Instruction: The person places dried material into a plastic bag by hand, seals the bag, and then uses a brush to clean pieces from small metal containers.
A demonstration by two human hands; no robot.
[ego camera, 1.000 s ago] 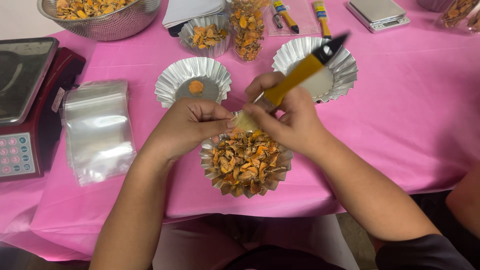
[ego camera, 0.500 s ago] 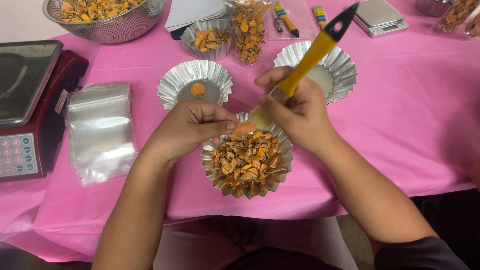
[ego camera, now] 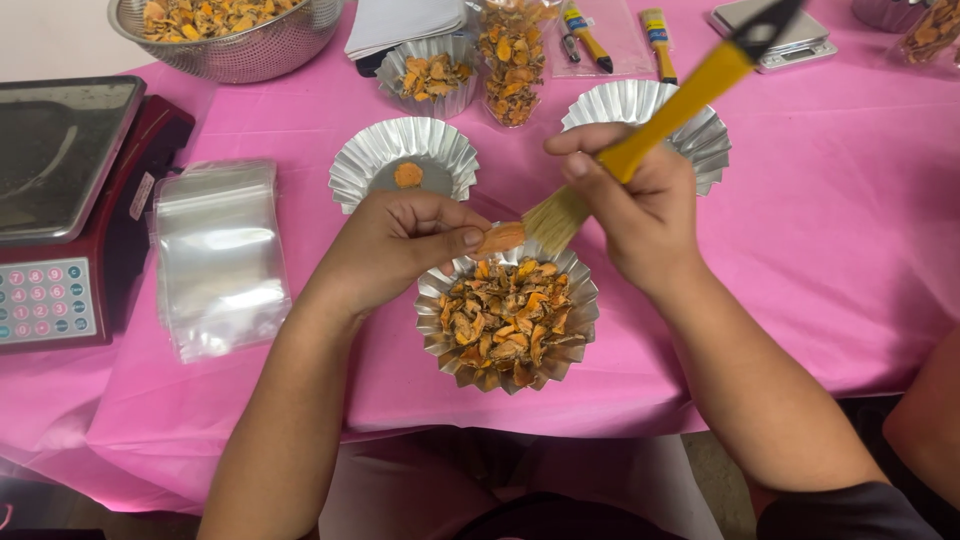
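Pink cloth [ego camera: 820, 250] is covering the whole table, and a person is sitting at it with both arms reaching out. Compared with a second ago, the yellow-handled brush [ego camera: 640, 140] is tipping more upright, its black end now pointing toward 1 o'clock near the top edge of the view, and the bristles are now touching the orange slice [ego camera: 500, 238]. The left hand [ego camera: 400, 245] is closed, pinching that dried orange slice between thumb and fingers, just above the far rim of the full foil cup [ego camera: 505, 315]. The right hand [ego camera: 640, 205] is wrapped tight around the brush handle. It looks like the brushing of this slice is under way. The foil cup under the hands is holding many dried orange slices. At 11 o'clock from it, a second foil cup [ego camera: 405, 160] is holding just one orange piece, the same as before. At 1 o'clock, a third foil cup [ego camera: 690, 110] is sitting partly behind the brush. At 9 o'clock, a pile of clear bags [ego camera: 215, 255] is lying beside a red scale [ego camera: 60, 220]. At 12 o'clock, far back, a metal colander [ego camera: 235, 35] is holding more slices.
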